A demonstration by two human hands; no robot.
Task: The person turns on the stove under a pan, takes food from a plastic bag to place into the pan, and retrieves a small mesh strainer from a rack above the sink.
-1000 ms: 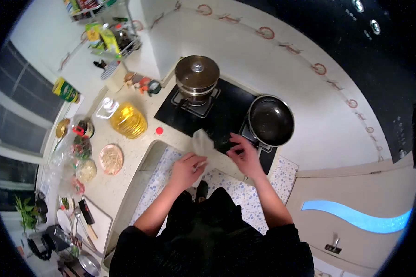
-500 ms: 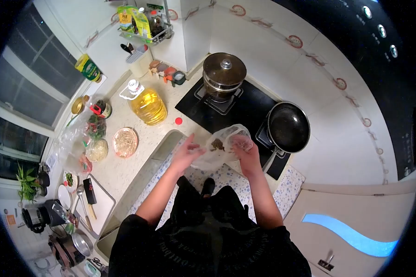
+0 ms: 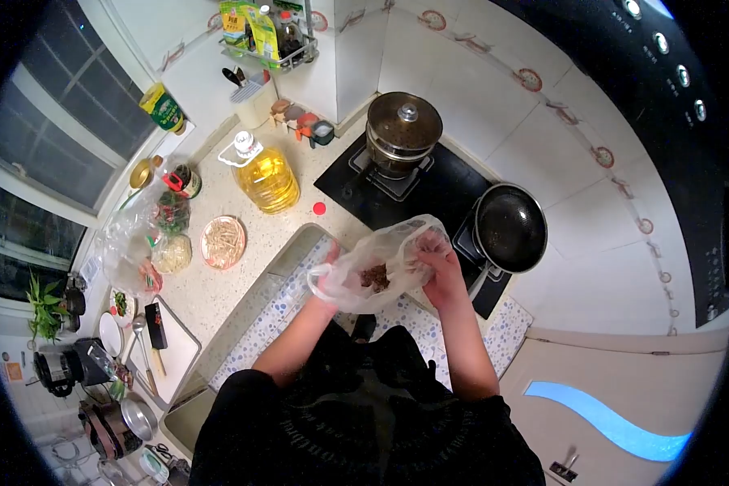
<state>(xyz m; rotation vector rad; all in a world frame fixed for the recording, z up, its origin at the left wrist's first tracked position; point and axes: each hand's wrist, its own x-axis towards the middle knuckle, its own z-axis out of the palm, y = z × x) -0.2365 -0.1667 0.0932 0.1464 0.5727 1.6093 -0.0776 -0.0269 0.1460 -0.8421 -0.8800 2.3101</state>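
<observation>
Translucent plastic bag (image 3: 364,253) between both hands, brown bits (image 3: 374,278) inside, right hand (image 3: 443,271) pinching its side with fingers, left hand (image 3: 327,287) partly behind it, finger closure indeterminate, lidded pot (image 3: 403,130) at bag's twelve o'clock.

translucent bag (image 3: 397,243), brown clump (image 3: 374,279) inside

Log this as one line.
left hand: at translucent bag, grip unclear | right hand: holding bag | brown contents: visible | pan: uncovered, on stove
</observation>
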